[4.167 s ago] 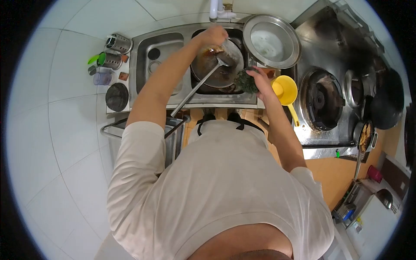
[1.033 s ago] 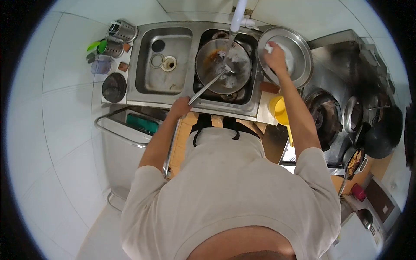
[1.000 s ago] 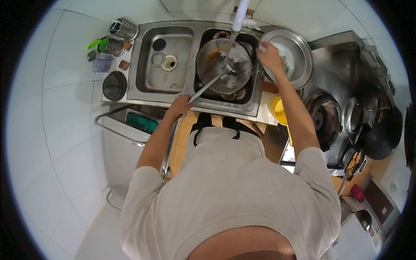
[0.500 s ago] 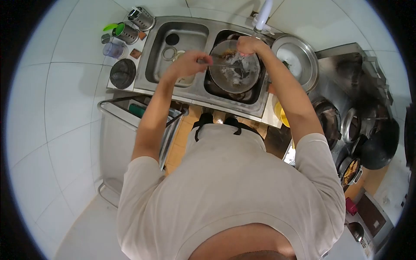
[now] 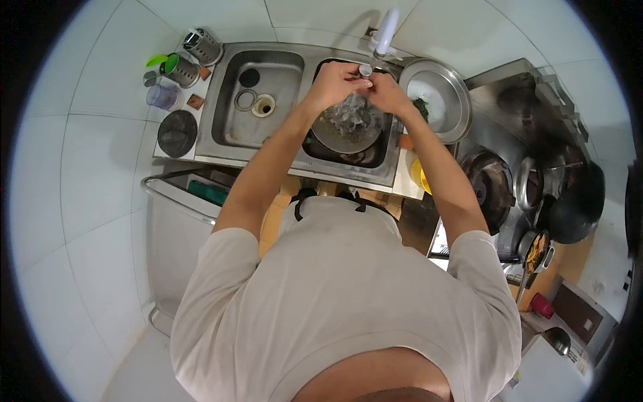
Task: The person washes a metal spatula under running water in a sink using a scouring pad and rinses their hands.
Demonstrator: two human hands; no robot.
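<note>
Both hands meet at the metal spout of the tap (image 5: 365, 70), above the right basin. My left hand (image 5: 335, 87) is closed, its fingertips and thumb pinched together beside the spout. Just right of it, my right hand (image 5: 388, 93) has its fingers curled in against the stream. What either holds, if anything, is hidden. Water pours and splashes below them into a round pan (image 5: 345, 142), which sits in the right basin and is partly hidden by the hands and the spray.
The left basin (image 5: 258, 130) holds a ring (image 5: 246, 100) and a drain (image 5: 264, 105). A wide metal bowl (image 5: 457, 90) with greens stands right of the sink. Stove pans (image 5: 492, 181) lie farther right. Utensil holders (image 5: 181, 70) and a cup (image 5: 161, 97) stand at left.
My left hand has moved right and up to join my right hand at the tap. The thin long item seen at my left hand no longer shows clearly. Splashing water now covers the pan's middle.
</note>
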